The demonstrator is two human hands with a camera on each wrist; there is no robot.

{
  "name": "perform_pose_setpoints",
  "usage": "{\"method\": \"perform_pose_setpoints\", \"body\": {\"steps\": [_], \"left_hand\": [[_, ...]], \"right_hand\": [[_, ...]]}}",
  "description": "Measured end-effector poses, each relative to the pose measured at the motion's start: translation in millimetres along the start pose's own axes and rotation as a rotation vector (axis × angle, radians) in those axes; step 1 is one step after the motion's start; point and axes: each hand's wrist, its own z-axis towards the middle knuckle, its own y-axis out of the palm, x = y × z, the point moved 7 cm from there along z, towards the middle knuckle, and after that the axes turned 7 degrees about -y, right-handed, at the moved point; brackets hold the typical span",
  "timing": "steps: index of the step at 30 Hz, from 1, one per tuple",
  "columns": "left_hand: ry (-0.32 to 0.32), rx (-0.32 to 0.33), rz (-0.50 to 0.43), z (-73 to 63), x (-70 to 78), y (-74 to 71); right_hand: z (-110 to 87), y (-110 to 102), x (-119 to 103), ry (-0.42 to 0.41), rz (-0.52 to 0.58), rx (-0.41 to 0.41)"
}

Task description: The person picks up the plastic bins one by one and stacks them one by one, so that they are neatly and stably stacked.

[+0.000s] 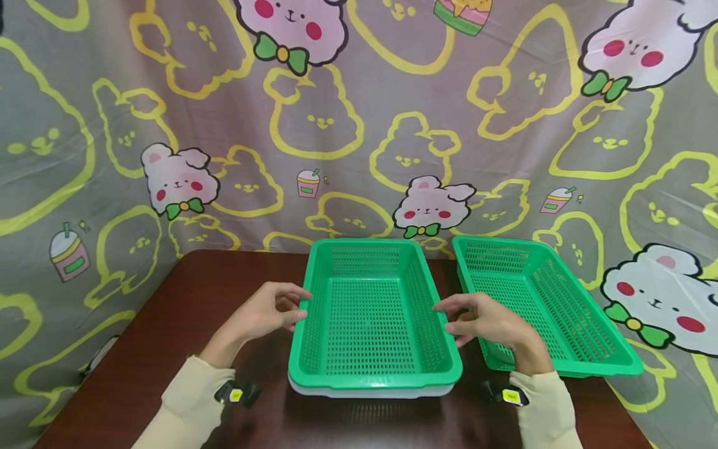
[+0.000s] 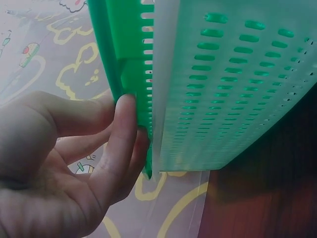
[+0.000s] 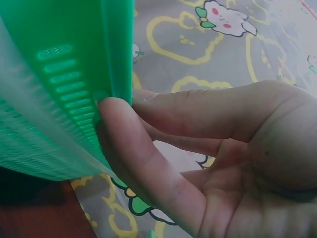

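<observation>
A green slotted plastic basket [image 1: 370, 327] sits nested in a white basket [image 1: 373, 393] of similar outline, in the middle of the head view. My left hand [image 1: 272, 307] pinches the green basket's left rim, thumb on one side and fingertips curled under it. On the opposite side, my right hand [image 1: 485, 321] pinches the right rim in the same way. Through the slotted wall of the white basket [image 2: 213, 94], green shows in the left wrist view. The green rim [image 3: 118, 49] lies between thumb and fingers in the right wrist view.
A second green basket [image 1: 561, 330] stands to the right, behind my right wrist and close to the table edge. Under everything is a dark reddish-brown table [image 1: 224, 274]. A grey cartoon-printed curtain [image 1: 348, 206] hangs right behind it and along both sides.
</observation>
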Motion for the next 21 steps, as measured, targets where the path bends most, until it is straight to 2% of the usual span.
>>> {"method": "perform_pose_setpoints", "body": {"steps": [21], "left_hand": [[-0.012, -0.017, -0.053, 0.2, -5.9, 0.3]], "right_hand": [[1.1, 6.0, 1.9, 0.0, 0.031, -0.054]]}}
